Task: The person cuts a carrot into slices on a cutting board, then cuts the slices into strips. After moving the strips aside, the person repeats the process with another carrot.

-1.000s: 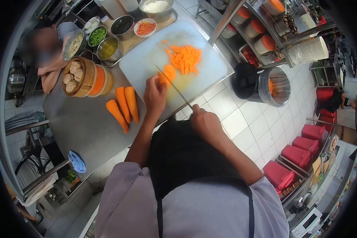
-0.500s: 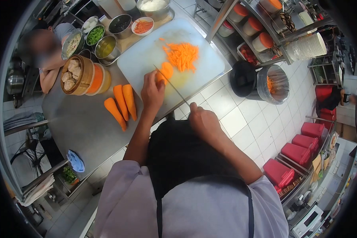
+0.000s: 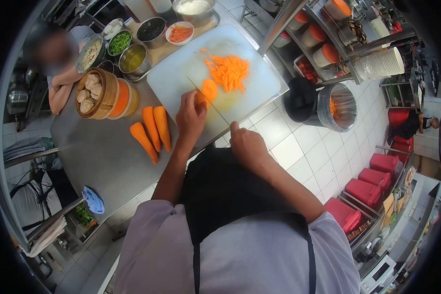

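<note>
My left hand [image 3: 190,116] is closed on a piece of carrot [image 3: 201,99] at the near side of the white cutting board [image 3: 174,66]. In my right hand [image 3: 249,143] is a knife [image 3: 211,104], its thin blade lying across the carrot beside my left fingertips. Its handle is hidden in my fist. Cut carrot slices [image 3: 209,89] lie just past the blade. Farther up the board is a heap of carrot strips [image 3: 228,73]. Whole peeled carrots [image 3: 151,128] rest on the steel table, left of my left hand.
Bamboo steamers [image 3: 99,92] with dumplings stand at the left. Behind are bowls of chopped greens [image 3: 119,43], yellow liquid [image 3: 132,60] and orange strips [image 3: 180,33]. A person's arm [image 3: 61,90] leans at the table's far left. A lined bin [image 3: 337,108] stands right of the board.
My right hand and the knife have shifted slightly left and the blade sits a little differently against the carrot. The whole view has moved slightly.
</note>
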Motion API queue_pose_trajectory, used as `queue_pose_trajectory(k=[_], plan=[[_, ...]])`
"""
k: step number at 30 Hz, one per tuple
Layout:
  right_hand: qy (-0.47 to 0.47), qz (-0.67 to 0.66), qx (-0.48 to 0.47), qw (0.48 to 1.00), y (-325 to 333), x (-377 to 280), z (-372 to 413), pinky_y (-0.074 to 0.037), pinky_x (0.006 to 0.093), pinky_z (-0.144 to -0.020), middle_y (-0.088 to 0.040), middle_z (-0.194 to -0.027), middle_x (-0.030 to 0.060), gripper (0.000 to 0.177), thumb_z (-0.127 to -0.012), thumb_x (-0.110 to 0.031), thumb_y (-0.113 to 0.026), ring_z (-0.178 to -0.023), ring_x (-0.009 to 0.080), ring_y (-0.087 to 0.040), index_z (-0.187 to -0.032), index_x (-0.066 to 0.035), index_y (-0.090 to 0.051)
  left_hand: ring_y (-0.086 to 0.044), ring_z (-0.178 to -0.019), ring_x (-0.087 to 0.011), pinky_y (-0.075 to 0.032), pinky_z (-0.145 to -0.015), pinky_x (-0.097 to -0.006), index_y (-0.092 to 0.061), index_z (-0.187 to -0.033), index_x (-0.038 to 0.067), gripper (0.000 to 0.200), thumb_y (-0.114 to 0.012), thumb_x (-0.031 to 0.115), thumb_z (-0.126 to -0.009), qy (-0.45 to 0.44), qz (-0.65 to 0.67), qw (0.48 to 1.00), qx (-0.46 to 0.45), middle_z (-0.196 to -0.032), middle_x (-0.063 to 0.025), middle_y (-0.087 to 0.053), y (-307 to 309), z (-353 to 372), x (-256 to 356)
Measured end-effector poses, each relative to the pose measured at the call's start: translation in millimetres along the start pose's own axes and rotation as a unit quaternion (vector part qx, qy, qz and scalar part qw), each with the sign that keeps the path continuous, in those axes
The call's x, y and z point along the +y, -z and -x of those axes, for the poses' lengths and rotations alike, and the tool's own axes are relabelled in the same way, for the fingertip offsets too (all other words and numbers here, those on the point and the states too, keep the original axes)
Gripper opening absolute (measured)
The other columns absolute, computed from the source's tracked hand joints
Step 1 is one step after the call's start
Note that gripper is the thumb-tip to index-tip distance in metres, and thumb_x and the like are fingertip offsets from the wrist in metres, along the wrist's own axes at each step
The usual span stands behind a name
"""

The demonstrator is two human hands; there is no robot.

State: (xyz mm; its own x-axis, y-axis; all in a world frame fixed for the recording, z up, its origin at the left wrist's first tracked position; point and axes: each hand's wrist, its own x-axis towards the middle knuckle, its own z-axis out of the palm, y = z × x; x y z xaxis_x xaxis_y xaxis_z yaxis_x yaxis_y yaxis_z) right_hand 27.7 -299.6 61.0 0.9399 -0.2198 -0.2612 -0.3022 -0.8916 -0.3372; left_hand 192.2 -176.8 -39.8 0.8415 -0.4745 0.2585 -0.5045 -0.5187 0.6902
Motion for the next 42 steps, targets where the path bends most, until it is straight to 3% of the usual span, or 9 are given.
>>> queue_pose_trajectory(k=[1,4,25,28,31,34,39,42], plan=[[0.003,0.002,0.004,1.0,0,-1,-4,-0.059,0.0439,-0.058,-0.069,-0.075,0.0191,0.011,-0.089,-0.003,-0.058,-0.068,0.0349,-0.073,-0.097,0.001,-0.052,-0.07,-0.081,-0.0219,-0.058,-0.07,-0.0367,-0.054,-0.131,0.006,0.044,-0.073,0.008,-0.091,0.002,0.0,1.0,0.0,-0.121,-0.0082,-0.063,0,0,-1],[0.007,0.006,0.013,1.0,-2,-3,-17,-0.059,0.044,-0.059,-0.069,-0.074,0.0189,0.009,-0.089,-0.002,-0.058,-0.068,0.0347,-0.074,-0.095,0.0,-0.051,-0.068,-0.103,-0.0368,-0.058,-0.083,-0.0444,-0.055,-0.128,0.006,0.043,-0.073,0.013,-0.089,0.044,0.031,0.998,-0.02,-0.122,-0.0138,-0.063,2,-1,0],[0.06,0.027,0.082,0.994,-54,4,-96,-0.059,0.0396,-0.056,-0.07,-0.072,0.0142,0.008,-0.09,-0.006,-0.06,-0.066,0.0295,-0.074,-0.095,-0.004,-0.054,-0.068,-0.106,-0.0355,-0.058,-0.083,-0.0434,-0.055,-0.129,0.012,0.044,-0.075,0.014,-0.089,0.041,0.053,0.998,-0.003,-0.125,-0.0112,-0.063,7,0,7],[0.061,0.017,0.08,0.995,-62,9,-94,-0.058,0.0416,-0.056,-0.069,-0.07,0.0153,0.01,-0.092,-0.008,-0.056,-0.065,0.0308,-0.073,-0.099,-0.001,-0.054,-0.069,-0.083,-0.022,-0.057,-0.074,-0.0373,-0.055,-0.132,0.012,0.044,-0.073,0.012,-0.091,0.036,0.03,0.999,-0.007,-0.126,-0.0063,-0.063,10,0,11],[0.057,0.019,0.087,0.994,-58,7,-94,-0.057,0.0437,-0.057,-0.069,-0.069,0.0167,0.012,-0.092,-0.009,-0.057,-0.065,0.033,-0.072,-0.099,-0.001,-0.053,-0.07,-0.085,-0.0217,-0.057,-0.075,-0.0374,-0.055,-0.132,0.012,0.044,-0.073,0.014,-0.092,0.015,0.022,1.0,0.014,-0.125,-0.0054,-0.063,8,1,8],[0.051,-0.016,0.093,0.994,-41,8,-83,-0.057,0.0477,-0.059,-0.068,-0.07,0.02,0.014,-0.091,-0.01,-0.057,-0.066,0.0379,-0.071,-0.1,0.001,-0.053,-0.07,-0.097,-0.033,-0.058,-0.08,-0.0431,-0.056,-0.129,0.012,0.044,-0.075,0.015,-0.089,0.07,0.053,0.996,-0.011,-0.122,-0.0103,-0.065,12,2,13],[0.034,-0.057,0.091,0.994,-11,6,-38,-0.057,0.0531,-0.063,-0.069,-0.074,0.0263,0.016,-0.09,-0.006,-0.056,-0.07,0.0449,-0.071,-0.102,0.004,-0.054,-0.07,-0.101,-0.0356,-0.058,-0.083,-0.044,-0.056,-0.13,0.012,0.045,-0.075,0.016,-0.088,0.074,0.041,0.996,-0.004,-0.123,-0.0103,-0.065,8,5,7],[0.032,-0.039,0.058,0.997,-3,6,-16,-0.057,0.0526,-0.064,-0.069,-0.075,0.0259,0.016,-0.09,-0.005,-0.056,-0.07,0.0438,-0.071,-0.103,0.004,-0.054,-0.07,-0.103,-0.0361,-0.058,-0.084,-0.0451,-0.057,-0.13,0.011,0.045,-0.075,0.017,-0.088,0.069,0.04,0.997,0.005,-0.123,-0.0107,-0.066,5,6,3]])
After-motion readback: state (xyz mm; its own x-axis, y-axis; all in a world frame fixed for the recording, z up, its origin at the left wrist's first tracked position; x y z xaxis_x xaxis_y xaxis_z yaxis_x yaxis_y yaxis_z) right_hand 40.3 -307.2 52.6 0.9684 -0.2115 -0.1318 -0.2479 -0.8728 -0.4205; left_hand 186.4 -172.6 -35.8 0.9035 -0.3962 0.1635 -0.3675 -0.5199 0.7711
